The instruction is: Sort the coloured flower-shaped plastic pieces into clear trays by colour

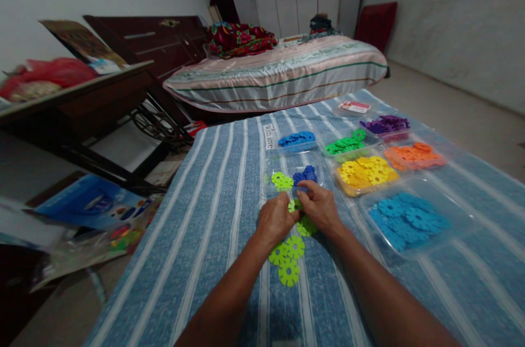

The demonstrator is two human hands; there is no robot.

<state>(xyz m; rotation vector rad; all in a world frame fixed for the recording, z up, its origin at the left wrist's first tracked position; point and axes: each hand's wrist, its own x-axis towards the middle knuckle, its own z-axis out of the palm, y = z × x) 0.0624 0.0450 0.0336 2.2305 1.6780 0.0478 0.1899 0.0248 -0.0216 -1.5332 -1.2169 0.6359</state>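
Observation:
Both of my hands meet over the striped cloth, fingers closed around a lime-green notched plastic disc (294, 205). My left hand (275, 217) pinches it from the left, and my right hand (319, 206) grips from the right. Another lime disc (305, 225) lies under my right hand, partly hidden. Nearer to me, several lime discs (289, 271) lie on the cloth, touching or overlapping. Just beyond my hands, a clear tray (268, 164) holds lime discs (281, 180) on its left and dark blue discs (305, 174) on its right.
Clear containers hold blue (296, 139), green (346, 143), purple (386, 124), orange (415, 156), yellow (367, 171) and teal discs (406, 218). A lidded box (355, 107) sits at the table's far edge. Beyond is a bed (279, 76); a sewing-machine table (77, 84) stands left.

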